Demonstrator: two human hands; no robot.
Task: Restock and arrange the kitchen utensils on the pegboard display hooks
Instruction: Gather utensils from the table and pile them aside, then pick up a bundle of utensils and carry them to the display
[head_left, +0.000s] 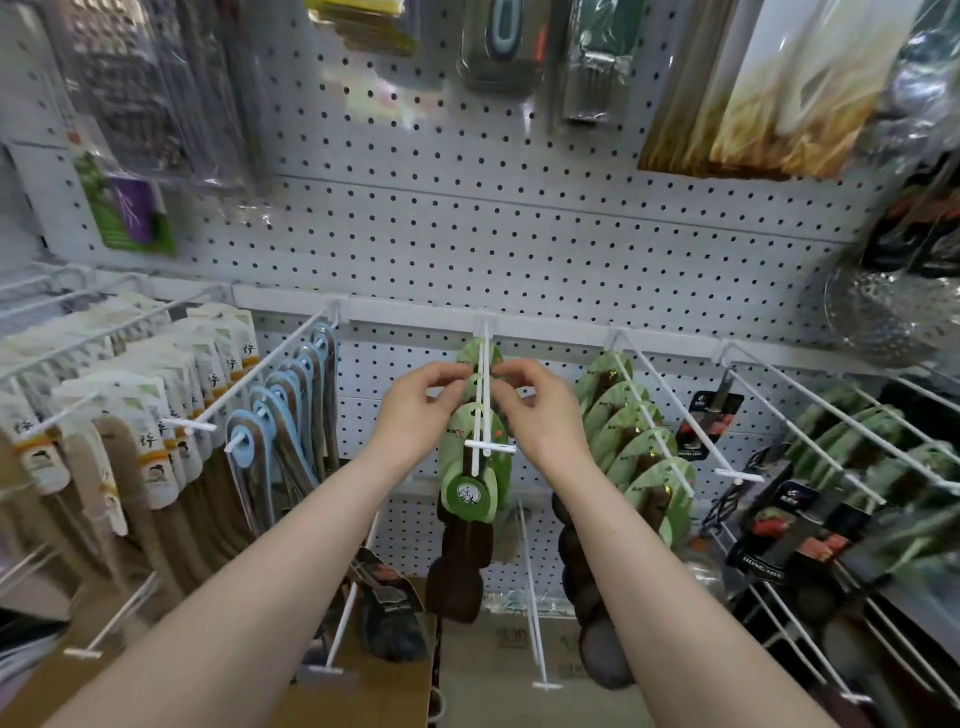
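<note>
A white double-wire hook juts from the pegboard at the centre. Several dark wooden spoons with green card headers hang on it. My left hand pinches a green header from the left side of the hook. From the right, my right hand pinches the same header. Both sets of fingertips meet at the wire, about halfway along it. The pinched header is mostly hidden by my fingers.
Blue-carded utensils hang on the hook to the left, with beige-packaged ones beyond them. More green-headed spoons hang to the right, then black-carded items. An empty white hook sticks out below. A cardboard box sits underneath.
</note>
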